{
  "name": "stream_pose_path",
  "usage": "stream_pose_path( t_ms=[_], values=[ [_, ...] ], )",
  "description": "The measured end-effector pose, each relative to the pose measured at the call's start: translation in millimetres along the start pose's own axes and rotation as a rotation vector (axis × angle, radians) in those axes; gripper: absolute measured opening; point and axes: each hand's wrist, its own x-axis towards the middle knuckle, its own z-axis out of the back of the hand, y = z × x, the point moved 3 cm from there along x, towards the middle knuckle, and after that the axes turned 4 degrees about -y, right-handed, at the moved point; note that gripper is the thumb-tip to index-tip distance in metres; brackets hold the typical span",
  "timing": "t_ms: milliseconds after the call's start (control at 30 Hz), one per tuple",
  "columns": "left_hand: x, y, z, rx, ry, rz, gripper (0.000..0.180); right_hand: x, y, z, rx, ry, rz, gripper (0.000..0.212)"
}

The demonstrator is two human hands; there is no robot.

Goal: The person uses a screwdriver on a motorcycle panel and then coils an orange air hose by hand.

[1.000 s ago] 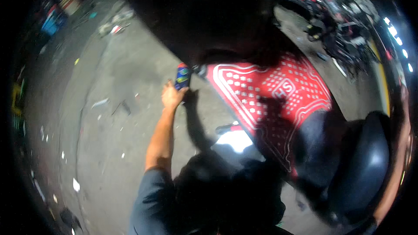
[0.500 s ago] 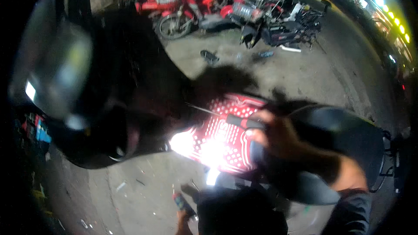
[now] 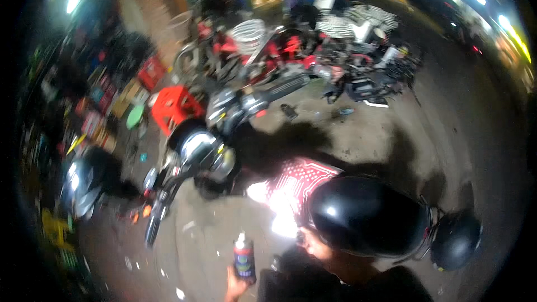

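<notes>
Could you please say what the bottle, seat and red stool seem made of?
Bottle: plastic or metal, too blurred to tell; its colours suggest printing. Seat: probably glossy vinyl or leather, given its bright highlight. Red stool: likely moulded plastic, satin perhaps, from its even colour.

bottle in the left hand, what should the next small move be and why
Perhaps ease the bottle toward the red mat: the left hand holds it apart from that mat, white nozzle up, and the right hand is near the black seat.
</notes>
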Motion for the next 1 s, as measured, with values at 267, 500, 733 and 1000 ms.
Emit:
stream_pose_path(
  t_ms=[267,500,733,1000],
  values=[
    [-50.5,-160.2,-42.2,0.135,-0.210,-0.150,0.077,-98.4,-46.7,-29.7,-0.399,0.356,-0.219,0.031],
    [-134.4,-109.7,14.3,0.111,-0.602,-0.146,0.085,-137.3,-115.2,-151.9,-0.410,0.625,-0.686,0.031],
    [-217.8,-81.9,135.0,0.016,-0.937,-0.109,0.094,-186.9,-245.9,-251.3,-0.934,0.783,-0.582,0.022],
    [-300.1,-57.7,280.0,-0.002,-1.284,-0.121,0.080,-226.0,-388.8,-338.9,-1.158,0.918,-0.399,0.017]
  ],
)
